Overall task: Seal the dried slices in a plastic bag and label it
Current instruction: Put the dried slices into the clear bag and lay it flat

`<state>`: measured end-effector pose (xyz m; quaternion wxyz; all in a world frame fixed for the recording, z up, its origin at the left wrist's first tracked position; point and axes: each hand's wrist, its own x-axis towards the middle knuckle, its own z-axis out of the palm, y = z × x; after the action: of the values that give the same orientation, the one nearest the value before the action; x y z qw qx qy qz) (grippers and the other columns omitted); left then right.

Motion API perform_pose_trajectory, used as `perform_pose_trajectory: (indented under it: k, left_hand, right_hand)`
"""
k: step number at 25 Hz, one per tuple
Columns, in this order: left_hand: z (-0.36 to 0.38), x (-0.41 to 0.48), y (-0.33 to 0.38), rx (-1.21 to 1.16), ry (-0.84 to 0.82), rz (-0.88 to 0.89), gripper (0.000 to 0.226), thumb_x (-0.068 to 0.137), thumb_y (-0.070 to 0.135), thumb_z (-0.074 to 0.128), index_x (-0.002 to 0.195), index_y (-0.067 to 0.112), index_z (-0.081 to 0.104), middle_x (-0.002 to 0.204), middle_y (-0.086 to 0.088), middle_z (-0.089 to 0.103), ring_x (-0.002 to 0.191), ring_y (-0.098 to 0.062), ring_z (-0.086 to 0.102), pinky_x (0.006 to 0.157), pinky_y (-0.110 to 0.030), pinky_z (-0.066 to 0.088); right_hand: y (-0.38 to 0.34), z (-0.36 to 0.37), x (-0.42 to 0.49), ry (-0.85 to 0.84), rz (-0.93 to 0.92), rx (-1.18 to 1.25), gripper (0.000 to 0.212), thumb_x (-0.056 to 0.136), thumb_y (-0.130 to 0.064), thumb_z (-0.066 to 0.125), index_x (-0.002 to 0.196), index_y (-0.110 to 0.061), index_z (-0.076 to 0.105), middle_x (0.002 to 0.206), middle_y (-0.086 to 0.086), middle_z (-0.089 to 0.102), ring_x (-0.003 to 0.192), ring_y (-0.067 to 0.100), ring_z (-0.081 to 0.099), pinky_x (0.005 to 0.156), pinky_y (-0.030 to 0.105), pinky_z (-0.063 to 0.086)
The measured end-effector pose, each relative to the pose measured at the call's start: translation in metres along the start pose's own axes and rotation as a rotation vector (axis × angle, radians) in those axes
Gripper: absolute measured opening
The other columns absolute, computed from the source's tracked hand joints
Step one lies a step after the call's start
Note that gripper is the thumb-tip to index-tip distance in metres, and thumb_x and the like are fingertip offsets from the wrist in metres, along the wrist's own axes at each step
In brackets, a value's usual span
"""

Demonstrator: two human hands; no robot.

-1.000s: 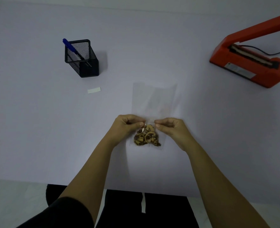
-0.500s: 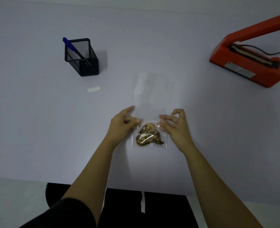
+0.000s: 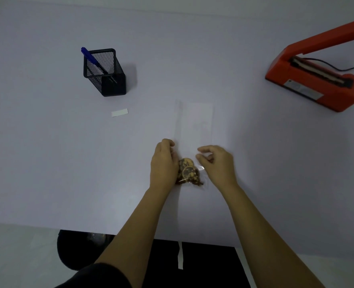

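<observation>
The left hand (image 3: 163,163) lies with its fingers (image 3: 167,143) stretched nearly straight, pointing toward 12 o'clock, resting against the left edge of the clear plastic bag (image 3: 194,125); they close on nothing that shows, though whether the thumb pins the film underneath cannot be told. The right hand (image 3: 218,163) sits at 3 o'clock of the left one, its fingers (image 3: 203,151) curled inward and loosely parted, the tips touching or just above the film at the bag's right edge, with no firm pinch to be seen. Between the two hands, the dried slices (image 3: 189,172), brown and yellow rounds, are bunched in the near end of the bag, which lies flat on the tabletop (image 3: 47,163) and stretches away toward 12 o'clock, empty and transparent in its far part. Out from the hands at about 10 o'clock lies a small white label (image 3: 119,112), well apart from the bag. Farther along the same direction stands a black mesh pen holder (image 3: 106,76) with a blue pen (image 3: 89,57) leaning in it. At about 2 o'clock, near the tabletop's right edge, sits an orange heat sealer (image 3: 317,84) with its arm raised and a black cord trailing off behind it.
</observation>
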<state>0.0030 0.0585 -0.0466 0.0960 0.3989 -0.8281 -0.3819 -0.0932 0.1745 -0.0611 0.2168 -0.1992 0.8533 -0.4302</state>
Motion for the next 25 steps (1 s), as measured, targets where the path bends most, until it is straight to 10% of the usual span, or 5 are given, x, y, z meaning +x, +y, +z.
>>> perform_pose_trajectory:
  k: [8,25]
  left_hand:
    - [-0.001,0.004,-0.006,0.265,0.034,0.079,0.006,0.081,-0.004,0.061,0.086,-0.005,0.064,0.091,-0.022,0.056,0.08,-0.035,0.051,0.062,-0.031,0.037]
    - [-0.017,0.031,-0.005,0.303,-0.22,0.115,0.019,0.086,0.004,0.052,0.093,0.001,0.069,0.091,-0.014,0.069,0.086,-0.03,0.061,0.072,-0.034,0.045]
  right_hand:
    - [-0.006,-0.006,0.005,-0.016,-0.046,-0.25,0.026,0.079,-0.012,0.072,0.104,-0.01,0.066,0.107,0.004,0.04,0.08,0.007,0.046,0.079,0.018,0.039]
    - [-0.035,0.0,0.023,-0.262,-0.146,-0.495,0.011,0.084,-0.011,0.061,0.087,-0.007,0.071,0.083,0.01,0.071,0.081,0.023,0.063,0.074,0.034,0.053]
